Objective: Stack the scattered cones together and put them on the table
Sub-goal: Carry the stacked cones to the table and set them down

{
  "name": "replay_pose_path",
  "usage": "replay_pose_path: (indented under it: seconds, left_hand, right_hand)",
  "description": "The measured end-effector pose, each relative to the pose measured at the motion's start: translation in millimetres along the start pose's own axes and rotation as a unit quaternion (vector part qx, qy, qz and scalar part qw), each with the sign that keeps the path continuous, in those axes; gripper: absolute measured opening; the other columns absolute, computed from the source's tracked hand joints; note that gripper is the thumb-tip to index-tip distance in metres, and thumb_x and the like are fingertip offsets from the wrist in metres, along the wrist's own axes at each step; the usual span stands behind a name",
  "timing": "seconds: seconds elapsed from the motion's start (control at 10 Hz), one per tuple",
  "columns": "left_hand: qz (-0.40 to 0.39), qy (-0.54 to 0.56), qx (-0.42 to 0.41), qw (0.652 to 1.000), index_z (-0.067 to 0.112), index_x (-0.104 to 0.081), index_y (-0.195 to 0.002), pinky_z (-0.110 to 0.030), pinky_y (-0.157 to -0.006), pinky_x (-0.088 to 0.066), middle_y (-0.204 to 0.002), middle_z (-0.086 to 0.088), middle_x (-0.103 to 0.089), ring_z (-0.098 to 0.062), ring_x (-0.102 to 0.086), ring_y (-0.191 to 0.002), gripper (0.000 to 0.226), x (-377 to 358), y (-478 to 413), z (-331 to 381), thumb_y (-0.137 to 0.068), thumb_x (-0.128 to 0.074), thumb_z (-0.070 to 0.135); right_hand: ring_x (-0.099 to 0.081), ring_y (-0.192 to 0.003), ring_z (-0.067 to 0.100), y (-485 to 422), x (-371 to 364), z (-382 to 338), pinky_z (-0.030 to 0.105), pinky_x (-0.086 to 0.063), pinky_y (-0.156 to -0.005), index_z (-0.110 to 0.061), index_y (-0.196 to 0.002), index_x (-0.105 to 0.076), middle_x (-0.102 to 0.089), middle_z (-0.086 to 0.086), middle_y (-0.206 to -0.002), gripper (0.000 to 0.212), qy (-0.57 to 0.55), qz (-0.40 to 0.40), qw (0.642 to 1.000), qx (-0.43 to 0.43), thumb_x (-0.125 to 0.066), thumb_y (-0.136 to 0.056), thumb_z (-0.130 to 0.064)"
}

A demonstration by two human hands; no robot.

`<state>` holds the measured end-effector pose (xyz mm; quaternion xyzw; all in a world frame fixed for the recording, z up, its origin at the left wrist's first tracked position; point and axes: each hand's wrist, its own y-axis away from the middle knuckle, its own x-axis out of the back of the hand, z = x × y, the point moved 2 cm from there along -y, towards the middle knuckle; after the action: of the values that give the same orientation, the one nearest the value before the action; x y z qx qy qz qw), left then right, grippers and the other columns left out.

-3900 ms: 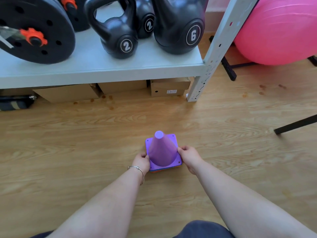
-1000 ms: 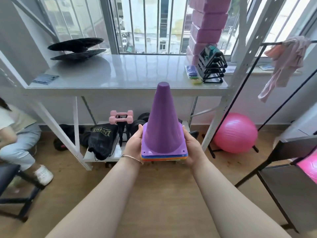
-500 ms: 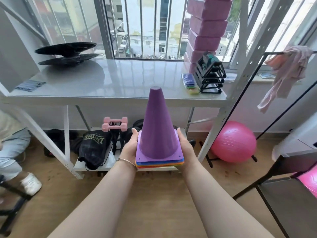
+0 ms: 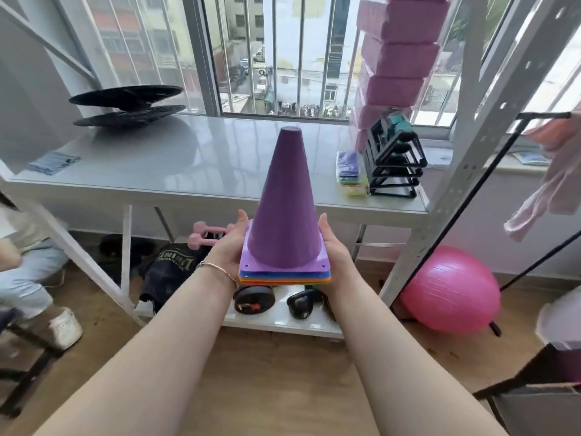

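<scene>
Barred windows [image 4: 283, 55] fill the back of the room, and below them a glossy grey table [image 4: 188, 158] runs across the view on white metal legs. On its left end lie two black balance discs [image 4: 125, 108], one above the other, with a small blue cloth [image 4: 53, 162] near the left front corner. Toward the right end stands a black rack of dumbbells [image 4: 394, 158], a short pile of coloured flat pads [image 4: 349, 174] just beside it near the front edge, and a tower of pink-purple foam blocks [image 4: 399, 48] behind.

Held in the air in front of the table's front edge, not yet on it, is the stack of cones [image 4: 284, 212]. It stands upright; the purple one is on top, and blue, orange and yellowish base rims show beneath it. The left hand [image 4: 228, 250], a thin bracelet at its wrist, presses flat against the left side of the bases. The right hand [image 4: 334, 250] does the same on the right side. Both have their fingers extended along the base edges, clamping the stack between the palms.

Under the table a low white shelf [image 4: 283, 322] carries a black weight plate [image 4: 254, 298], a small kettlebell [image 4: 300, 306], pink dumbbells [image 4: 206, 234] and a dark bag [image 4: 169, 265]. A pink exercise ball [image 4: 449, 291] rests on the wooden floor to the right. At the left edge a seated person's leg and white shoe [image 4: 64, 327] show.
</scene>
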<state>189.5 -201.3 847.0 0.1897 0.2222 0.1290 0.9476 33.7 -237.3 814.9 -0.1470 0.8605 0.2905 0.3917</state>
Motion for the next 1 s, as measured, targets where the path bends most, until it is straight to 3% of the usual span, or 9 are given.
replay_pose_path:
  seconds: [0.1, 0.2, 0.3, 0.4, 0.5, 0.7, 0.8, 0.9, 1.0]
  left_hand:
    - [-0.034, 0.089, 0.003, 0.995, 0.021, -0.066, -0.039, -0.027, -0.058, -0.059, -0.048, 0.003, -0.067, -0.01, -0.068, -0.051, 0.066, -18, 13, 7, -0.1, -0.042, 0.028]
    - [-0.093, 0.114, 0.056, 0.987, 0.018, -0.075, -0.078, -0.038, -0.087, -0.058, -0.091, -0.008, -0.076, -0.019, -0.073, -0.089, 0.029, -21, 14, 2, -0.094, -0.052, 0.024]
    - [-0.042, 0.132, 0.076, 0.988, 0.005, -0.069, -0.104, -0.044, -0.087, -0.057, -0.112, -0.015, -0.07, -0.026, -0.069, -0.102, 0.027, -10, 0, 8, -0.096, -0.05, 0.023]
    - [-0.045, 0.142, 0.042, 0.988, 0.012, -0.075, -0.063, -0.036, -0.074, -0.061, -0.084, -0.012, -0.075, -0.019, -0.074, -0.076, 0.05, -7, -15, 15, -0.101, -0.042, 0.014]
    - [-0.037, 0.13, 0.02, 0.991, 0.008, -0.068, -0.052, -0.039, -0.09, -0.055, -0.071, -0.013, -0.072, -0.018, -0.072, -0.069, 0.058, -6, -21, 30, -0.101, -0.038, 0.009]
    - [-0.034, 0.103, 0.055, 0.993, 0.002, -0.062, -0.112, -0.042, -0.081, -0.058, -0.106, -0.014, -0.07, -0.023, -0.07, -0.093, 0.031, 17, -72, 58, -0.101, -0.039, 0.02]
    - [-0.046, 0.055, 0.038, 0.997, 0.003, -0.067, -0.099, -0.038, -0.083, -0.058, -0.093, -0.012, -0.075, -0.02, -0.072, -0.086, 0.029, 25, -93, 70, -0.1, -0.045, 0.022]
    - [-0.03, -0.041, -0.025, 0.998, -0.005, -0.066, -0.104, -0.045, -0.098, -0.052, -0.11, -0.021, -0.07, -0.029, -0.067, -0.1, 0.027, 32, -116, 83, -0.098, -0.051, 0.016]
    - [-0.048, -0.102, -0.054, 0.992, -0.004, -0.065, -0.104, -0.05, -0.103, -0.047, -0.107, -0.021, -0.068, -0.032, -0.064, -0.101, 0.027, 37, -137, 88, -0.1, -0.045, 0.013]
  right_hand:
    - [-0.075, -0.08, 0.03, -6, 1, -19, 0.043, -0.062, -0.065, -0.011, -0.111, -0.063, -0.076, 0.013, -0.091, 0.05, -0.022, -0.015, 1.0, 0.013, -0.041, -0.098, -0.053]
    - [-0.074, -0.085, 0.032, -17, 2, -36, 0.047, -0.062, -0.074, -0.006, -0.109, -0.063, -0.075, 0.017, -0.096, 0.055, -0.027, -0.013, 0.999, 0.016, -0.04, -0.098, -0.054]
    - [-0.074, -0.086, 0.03, -32, -2, -46, 0.043, -0.061, -0.078, -0.007, -0.11, -0.064, -0.075, 0.016, -0.097, 0.054, 0.017, 0.027, 0.999, 0.008, -0.044, -0.097, -0.055]
    - [-0.072, -0.085, 0.028, -48, -9, -48, 0.046, -0.056, -0.093, -0.007, -0.109, -0.067, -0.076, 0.011, -0.092, 0.043, 0.066, 0.069, 0.995, 0.021, -0.052, -0.097, -0.046]
    - [-0.071, -0.084, 0.027, -59, -13, -45, 0.049, -0.053, -0.097, -0.009, -0.107, -0.069, -0.075, 0.009, -0.09, 0.027, 0.077, 0.077, 0.993, 0.042, -0.061, -0.096, -0.032]
    - [-0.068, -0.095, 0.031, -83, -35, -41, 0.053, -0.051, -0.099, 0.001, -0.118, -0.065, -0.072, 0.015, -0.101, 0.03, 0.06, 0.119, 0.986, 0.105, -0.063, -0.092, -0.015]
    - [-0.066, -0.104, 0.036, -96, -47, -41, 0.057, -0.05, -0.098, 0.01, -0.121, -0.061, -0.069, 0.023, -0.111, 0.035, 0.1, 0.167, 0.972, 0.133, -0.06, -0.09, -0.008]
    - [-0.063, -0.086, 0.039, -113, -54, -45, 0.058, -0.054, -0.081, 0.01, -0.102, -0.067, -0.064, 0.029, -0.092, 0.027, 0.142, 0.219, 0.951, 0.163, -0.063, -0.079, -0.004]
    - [-0.049, -0.076, 0.031, -134, -54, -49, 0.045, -0.046, -0.067, -0.007, -0.072, -0.06, -0.05, 0.019, -0.077, 0.007, 0.193, 0.265, 0.917, 0.227, -0.061, -0.08, -0.006]
